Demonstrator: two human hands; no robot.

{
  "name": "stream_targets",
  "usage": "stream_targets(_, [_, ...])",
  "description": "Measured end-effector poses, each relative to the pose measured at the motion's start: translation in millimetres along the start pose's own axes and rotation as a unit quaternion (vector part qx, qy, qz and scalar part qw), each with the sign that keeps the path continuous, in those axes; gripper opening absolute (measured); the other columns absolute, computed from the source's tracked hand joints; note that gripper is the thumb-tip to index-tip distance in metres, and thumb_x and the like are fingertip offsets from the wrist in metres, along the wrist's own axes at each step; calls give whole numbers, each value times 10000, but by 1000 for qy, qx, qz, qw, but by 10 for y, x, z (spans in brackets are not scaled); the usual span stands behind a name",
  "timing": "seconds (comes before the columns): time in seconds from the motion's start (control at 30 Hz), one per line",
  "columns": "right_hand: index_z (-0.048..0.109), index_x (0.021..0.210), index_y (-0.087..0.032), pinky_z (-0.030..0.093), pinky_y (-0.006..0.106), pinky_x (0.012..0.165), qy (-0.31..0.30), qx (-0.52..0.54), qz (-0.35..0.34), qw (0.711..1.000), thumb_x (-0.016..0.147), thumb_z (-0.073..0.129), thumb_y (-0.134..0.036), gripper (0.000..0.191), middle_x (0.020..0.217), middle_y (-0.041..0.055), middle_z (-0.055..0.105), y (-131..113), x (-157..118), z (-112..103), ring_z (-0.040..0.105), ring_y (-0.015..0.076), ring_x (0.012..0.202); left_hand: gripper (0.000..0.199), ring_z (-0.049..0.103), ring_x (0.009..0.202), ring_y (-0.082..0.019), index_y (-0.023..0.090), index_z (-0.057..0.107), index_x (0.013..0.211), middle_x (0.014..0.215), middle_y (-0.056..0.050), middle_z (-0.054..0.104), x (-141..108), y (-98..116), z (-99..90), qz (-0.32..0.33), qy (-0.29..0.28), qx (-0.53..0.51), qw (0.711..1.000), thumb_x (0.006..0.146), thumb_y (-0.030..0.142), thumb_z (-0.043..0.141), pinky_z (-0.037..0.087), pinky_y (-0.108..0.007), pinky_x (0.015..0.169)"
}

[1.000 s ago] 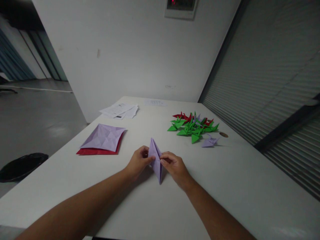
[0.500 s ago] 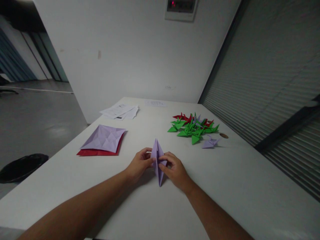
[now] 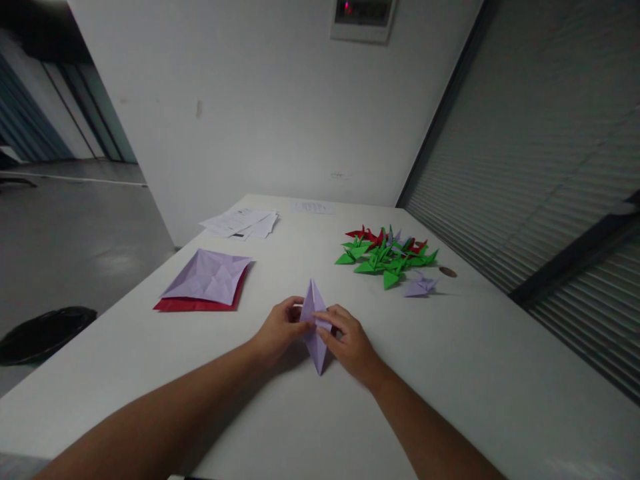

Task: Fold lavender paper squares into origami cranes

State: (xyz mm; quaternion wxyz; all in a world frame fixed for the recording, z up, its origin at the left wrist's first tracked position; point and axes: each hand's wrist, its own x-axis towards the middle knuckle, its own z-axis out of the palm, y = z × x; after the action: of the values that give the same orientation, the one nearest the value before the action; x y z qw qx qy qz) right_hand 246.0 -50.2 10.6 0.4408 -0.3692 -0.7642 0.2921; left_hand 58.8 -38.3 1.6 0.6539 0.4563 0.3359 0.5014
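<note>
A lilac origami paper (image 3: 315, 347), folded into a long narrow diamond with pointed ends, is held between both hands just above the white table (image 3: 280, 420). My left hand (image 3: 281, 328) pinches its left edge, thumb on the near face and fingers behind. From the right, my right hand (image 3: 350, 340) grips it, with the fingertips on its middle and the thumb lower down. The paper's upper point has a slit down its centre. Parts of the far side are hidden by the fingers.
Left of my hands lie stacked lilac sheets (image 3: 207, 277) over red paper (image 3: 195, 305). Several green paper cranes (image 3: 393, 277), red cranes (image 3: 367, 235) and a lilac crane (image 3: 421, 286) sit at the right, near a round table hole (image 3: 447, 272). Printed sheets (image 3: 240, 222) lie behind; a black bin (image 3: 47, 333) stands left.
The folded lilac paper's upright centre flap has been laid over, so a flatter, broader face now shows. Both hands stay in nearly the same place.
</note>
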Motion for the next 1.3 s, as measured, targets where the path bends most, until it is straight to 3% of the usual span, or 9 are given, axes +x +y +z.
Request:
stream_targets(0.13, [579,1349,-240,488,303,690,31,33,46,998,887,654,-274,469,999,53,611,86,-24,39,588,181,798,479,695,787,-186,157,637,1030,891,-64,753,13,16,-7,-2,10,-4,1000,634,214,900,524,-292,736])
stream_targets(0.2, [475,1400,-246,468,269,610,50,82,90,991,870,666,-297,565,992,26,579,143,-33,69,564,137,685,486,702,797,-193,158,628,1026,896,-66,755,11,27,-9,-5,12,-4,1000,627,206,901,528,-295,739])
stream_targets(0.4, [538,1231,-204,396,236,506,47,165,187,967,822,697,-422,490,1101,68,601,170,2,74,527,95,588,484,707,778,-192,164,615,1030,922,-71,758,-5,35,-14,-15,3,-8,1000,634,205,891,529,-296,720])
stream_targets(0.5, [631,1069,-171,365,227,490,33,194,226,954,809,705,-449,388,925,49,648,114,32,39,524,108,579,493,702,751,-188,162,611,1019,871,-55,748,3,22,-21,-18,12,0,1000,619,205,895,524,-290,702])
stream_targets(0.67, [671,873,-155,298,217,469,42,213,233,948,757,760,-426,308,683,-14,588,91,47,26,441,87,521,505,687,714,-173,160,614,999,841,-47,743,18,16,-19,-28,23,24,999,593,216,909,519,-279,686])
stream_targets(0.97, [676,854,-153,314,219,474,22,215,234,948,729,801,-406,308,643,-31,571,147,29,41,441,88,521,525,684,669,-191,149,612,965,778,-47,737,1,57,16,-49,28,61,997,557,251,925,518,-288,639])
stream_targets(1.3, [671,817,-157,321,213,460,66,199,241,948,671,831,-390,319,668,-16,584,177,40,35,474,103,550,529,656,594,-156,162,602,929,695,-8,700,46,22,-56,-76,56,55,994,537,286,934,473,-240,565])
